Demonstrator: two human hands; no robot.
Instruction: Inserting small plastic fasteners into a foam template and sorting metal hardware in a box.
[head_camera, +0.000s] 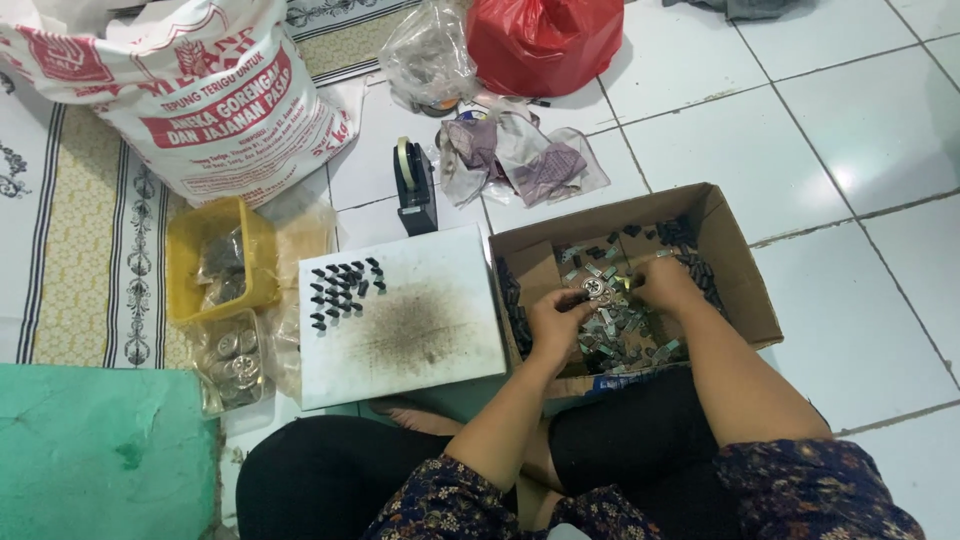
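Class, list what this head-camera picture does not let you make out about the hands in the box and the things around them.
- Head view: left hand and right hand cover part of the round metal piece; grip unclear.
- Small parts in the cardboard box: too small to identify.
- Yellow tub contents: blurred by plastic.
- White sack: cut off by the top edge.

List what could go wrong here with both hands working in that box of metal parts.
The left hand and right hand dig bare among loose metal pieces in the cardboard box; edges might nick fingers. The small black parts lie loose on the white board and a knock could scatter them.
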